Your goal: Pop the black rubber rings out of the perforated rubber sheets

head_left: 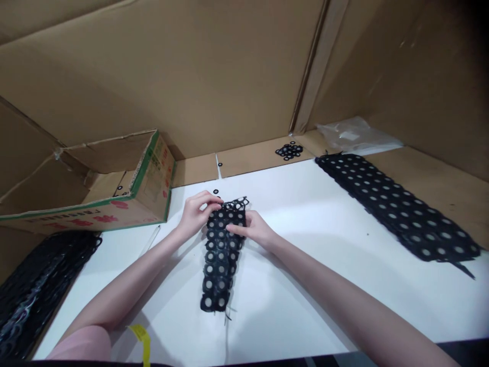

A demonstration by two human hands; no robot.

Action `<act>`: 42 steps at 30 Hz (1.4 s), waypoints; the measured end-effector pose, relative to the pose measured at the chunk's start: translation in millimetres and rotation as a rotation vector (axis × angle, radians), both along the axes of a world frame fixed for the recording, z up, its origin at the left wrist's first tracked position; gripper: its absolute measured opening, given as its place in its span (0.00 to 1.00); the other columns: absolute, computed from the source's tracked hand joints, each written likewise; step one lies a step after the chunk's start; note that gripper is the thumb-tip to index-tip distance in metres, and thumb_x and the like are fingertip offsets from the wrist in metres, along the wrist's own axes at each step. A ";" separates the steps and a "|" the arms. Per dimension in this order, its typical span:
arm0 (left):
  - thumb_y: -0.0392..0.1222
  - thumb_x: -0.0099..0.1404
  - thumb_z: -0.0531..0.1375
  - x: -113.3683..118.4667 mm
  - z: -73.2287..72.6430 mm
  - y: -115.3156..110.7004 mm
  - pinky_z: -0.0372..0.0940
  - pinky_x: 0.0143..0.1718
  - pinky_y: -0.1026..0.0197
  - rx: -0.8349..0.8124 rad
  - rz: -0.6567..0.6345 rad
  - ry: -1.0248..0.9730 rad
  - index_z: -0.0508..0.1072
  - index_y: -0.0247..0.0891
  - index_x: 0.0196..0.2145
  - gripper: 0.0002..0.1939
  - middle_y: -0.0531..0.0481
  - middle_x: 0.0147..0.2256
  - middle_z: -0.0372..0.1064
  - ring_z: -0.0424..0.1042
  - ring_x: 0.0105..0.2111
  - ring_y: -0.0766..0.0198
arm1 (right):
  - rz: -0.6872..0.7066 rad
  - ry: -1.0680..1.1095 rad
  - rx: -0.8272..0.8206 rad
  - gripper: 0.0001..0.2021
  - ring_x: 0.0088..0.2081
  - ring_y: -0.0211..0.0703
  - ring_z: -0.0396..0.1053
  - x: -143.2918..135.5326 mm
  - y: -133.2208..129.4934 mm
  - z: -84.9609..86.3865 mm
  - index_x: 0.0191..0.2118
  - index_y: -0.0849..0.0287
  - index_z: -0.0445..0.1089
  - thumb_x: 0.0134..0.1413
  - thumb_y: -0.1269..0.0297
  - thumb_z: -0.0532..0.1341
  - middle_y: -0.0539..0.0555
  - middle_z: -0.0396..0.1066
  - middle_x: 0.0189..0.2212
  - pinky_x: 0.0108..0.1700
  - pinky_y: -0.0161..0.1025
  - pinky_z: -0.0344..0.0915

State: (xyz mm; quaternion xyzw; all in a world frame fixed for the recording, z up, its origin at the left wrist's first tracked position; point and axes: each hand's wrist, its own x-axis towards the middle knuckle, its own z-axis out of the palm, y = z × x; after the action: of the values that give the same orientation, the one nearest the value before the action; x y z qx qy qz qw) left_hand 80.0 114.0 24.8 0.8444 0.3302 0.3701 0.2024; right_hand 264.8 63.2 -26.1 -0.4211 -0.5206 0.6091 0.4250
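A black strip of joined rings (220, 257), with pale round openings in rows, lies lengthwise on the white table in front of me. My right hand (255, 228) grips its upper right side, thumb on top and the other fingers hidden behind. At the upper left corner, my left hand (200, 211) pinches the strip's edge between thumb and forefinger; anything smaller between those fingertips is too small to make out. The far end of the strip looks looser and slightly raised. Thin thread ends (228, 315) trail from the near end. A loose black ring (216, 191) lies just beyond my left hand.
A cardboard box (153, 178) stands at the left, with a black bundle (42, 285) before it. A pile of black rings (289, 151) sits at the back. A larger ringed black piece (397, 209) and a clear plastic bag (357, 133) lie right. Cardboard walls (214, 76) enclose the table.
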 end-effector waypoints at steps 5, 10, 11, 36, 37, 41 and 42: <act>0.36 0.63 0.60 2.1 0.3 -5.8 0.65 0.42 0.57 0.223 0.043 0.011 0.76 0.37 0.38 0.06 0.45 0.36 0.70 0.69 0.39 0.60 | 0.001 -0.005 0.017 0.22 0.25 0.36 0.61 -2.9 3.1 -8.0 0.26 0.61 0.66 0.40 0.44 0.66 0.48 0.65 0.22 0.27 0.34 0.57; 0.38 0.65 0.59 12.5 -10.9 -19.1 0.67 0.38 0.57 0.338 -0.178 0.124 0.73 0.37 0.45 0.11 0.44 0.38 0.72 0.70 0.37 0.60 | -0.013 -0.090 0.146 0.23 0.23 0.34 0.53 -4.0 3.8 -11.6 0.22 0.61 0.63 0.43 0.43 0.64 0.46 0.56 0.18 0.25 0.33 0.51; 0.38 0.66 0.58 14.2 -13.4 -19.8 0.67 0.37 0.58 0.313 -0.162 0.114 0.73 0.37 0.44 0.10 0.44 0.37 0.72 0.70 0.36 0.61 | -0.022 -0.116 0.173 0.22 0.24 0.34 0.53 -4.6 3.1 -11.5 0.22 0.60 0.62 0.45 0.44 0.63 0.46 0.56 0.19 0.25 0.33 0.51; 0.36 0.69 0.53 13.9 -20.5 -5.7 0.66 0.35 0.61 0.232 -0.243 0.068 0.74 0.36 0.42 0.11 0.45 0.33 0.70 0.69 0.33 0.63 | -0.101 -0.245 0.183 0.21 0.22 0.34 0.46 -8.4 -1.0 -12.5 0.20 0.56 0.54 0.50 0.47 0.59 0.45 0.48 0.17 0.23 0.35 0.44; 0.36 0.69 0.52 13.8 -21.7 -6.1 0.66 0.34 0.62 0.215 -0.232 0.056 0.74 0.36 0.41 0.11 0.46 0.32 0.70 0.69 0.32 0.64 | -0.100 -0.255 0.182 0.21 0.22 0.34 0.45 -8.7 -1.1 -12.7 0.20 0.56 0.53 0.49 0.47 0.59 0.45 0.48 0.17 0.23 0.36 0.43; 0.33 0.68 0.49 19.2 -23.3 -6.1 0.64 0.30 0.65 0.129 -0.198 0.006 0.75 0.35 0.36 0.14 0.48 0.28 0.70 0.69 0.28 0.66 | -0.059 -0.241 0.203 0.18 0.22 0.34 0.48 -10.0 -1.8 -9.9 0.20 0.56 0.53 0.51 0.51 0.58 0.45 0.50 0.17 0.25 0.36 0.46; 0.33 0.68 0.50 21.4 -22.6 -4.7 0.64 0.30 0.65 0.094 -0.174 -0.008 0.75 0.36 0.34 0.14 0.48 0.28 0.70 0.69 0.28 0.66 | -0.049 -0.222 0.214 0.17 0.22 0.35 0.50 -10.3 -1.9 -8.9 0.20 0.57 0.55 0.51 0.53 0.57 0.46 0.52 0.18 0.25 0.36 0.48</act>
State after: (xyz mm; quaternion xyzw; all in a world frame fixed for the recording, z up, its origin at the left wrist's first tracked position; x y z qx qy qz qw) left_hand 101.4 109.3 2.1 0.8770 0.2370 0.3696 0.1951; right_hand 254.6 61.4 -35.0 -0.4506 -0.6160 0.4894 0.4218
